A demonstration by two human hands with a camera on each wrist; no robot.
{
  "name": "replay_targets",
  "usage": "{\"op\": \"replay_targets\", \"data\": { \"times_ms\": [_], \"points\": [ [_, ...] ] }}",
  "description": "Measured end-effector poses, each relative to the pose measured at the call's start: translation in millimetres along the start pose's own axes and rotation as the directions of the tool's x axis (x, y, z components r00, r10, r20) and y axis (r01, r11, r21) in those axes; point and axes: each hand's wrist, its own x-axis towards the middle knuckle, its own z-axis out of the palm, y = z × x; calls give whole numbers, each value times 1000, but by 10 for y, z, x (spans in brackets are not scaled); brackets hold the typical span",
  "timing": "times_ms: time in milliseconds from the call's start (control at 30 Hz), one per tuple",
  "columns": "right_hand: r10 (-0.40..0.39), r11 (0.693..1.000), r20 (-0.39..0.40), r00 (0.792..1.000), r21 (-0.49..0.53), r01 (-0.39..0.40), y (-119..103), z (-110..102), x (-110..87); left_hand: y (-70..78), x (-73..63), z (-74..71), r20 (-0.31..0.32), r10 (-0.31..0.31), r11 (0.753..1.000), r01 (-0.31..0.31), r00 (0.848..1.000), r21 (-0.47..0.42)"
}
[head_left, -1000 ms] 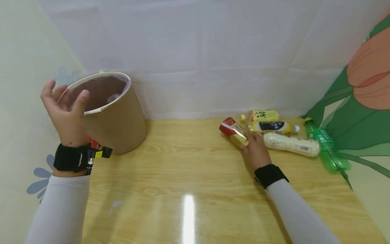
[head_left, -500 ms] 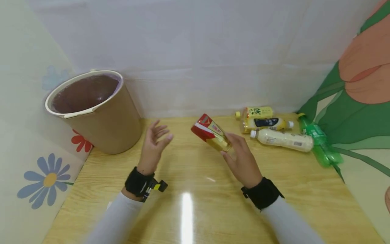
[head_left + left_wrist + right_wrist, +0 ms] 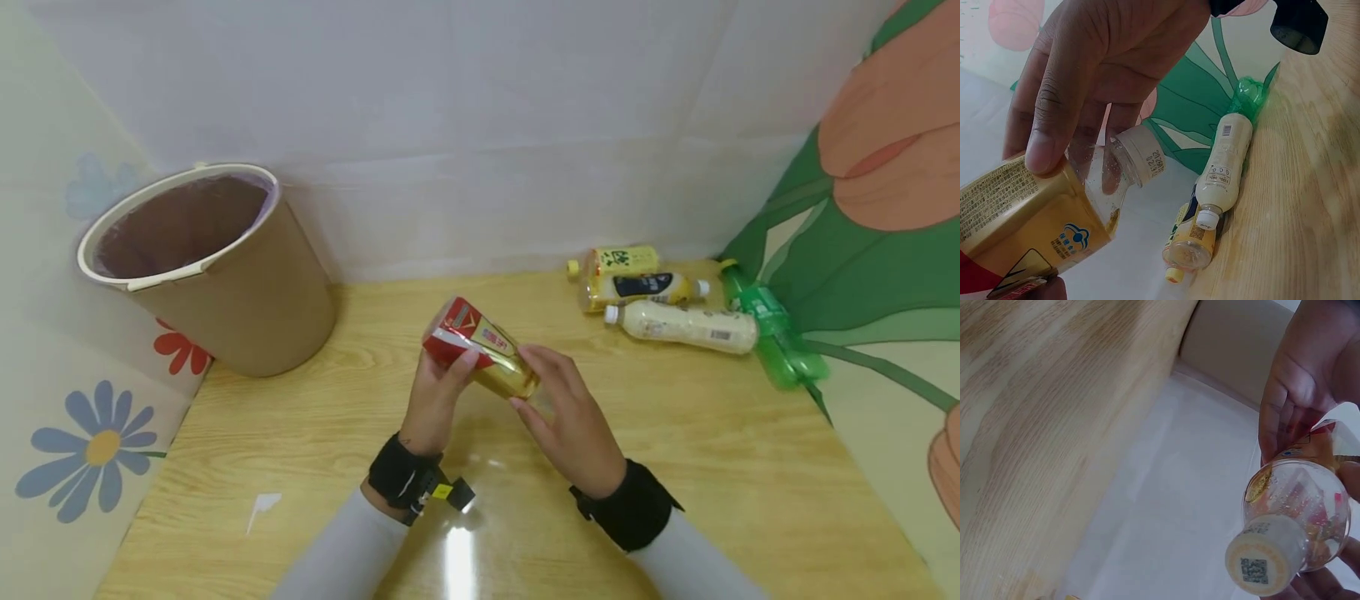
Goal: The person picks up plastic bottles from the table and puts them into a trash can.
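Both hands hold a clear plastic bottle with a red and gold label [image 3: 483, 350] above the middle of the table, in the head view. My left hand [image 3: 433, 408] grips its red base end, thumb on the label. At the shoulder end, my right hand [image 3: 581, 425] pinches it between thumb and fingers. The bottle lies tilted, base toward the upper left. Its pale cap [image 3: 1141, 155] is on, as the left wrist view shows. A printed square code marks that cap in the right wrist view, where droplets show inside the clear shoulder [image 3: 1297, 487].
A brown bin [image 3: 255, 312] with a liner stands at the back left of the wooden table [image 3: 315, 450]. At the back right lie a cream bottle [image 3: 678, 327], a dark-labelled yellow bottle [image 3: 645, 288], a yellow-labelled bottle [image 3: 626, 260] and a green bottle [image 3: 772, 333].
My right hand has lifted the red and gold bottle from beside the others and carried it left. My left hand has come from over the bin and taken hold of its base end.
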Motion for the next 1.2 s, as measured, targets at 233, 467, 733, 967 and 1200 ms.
{"op": "replay_targets", "data": {
  "times_ms": [233,467,733,967,1200],
  "points": [
    [-13,1000,7,1000,3,13,-7,-2,-24,3,-34,-3,-12,-7,1000,7,1000,-7],
    [-18,1000,48,999,11,18,19,-20,26,37,-25,-78,-38,8,1000,-8,999,12],
    [40,994,39,998,-101,-36,432,-359,111,446,146,-466,-191,162,985,-172,968,-36],
    [164,931,53,985,-338,-137,1143,-879,81,1061,303,-901,-367,335,923,-381,868,-56],
    [272,862,64,960,-459,-213,1876,-1226,-26,1882,352,-1374,-527,483,819,-574,700,-13]
  ]
}}
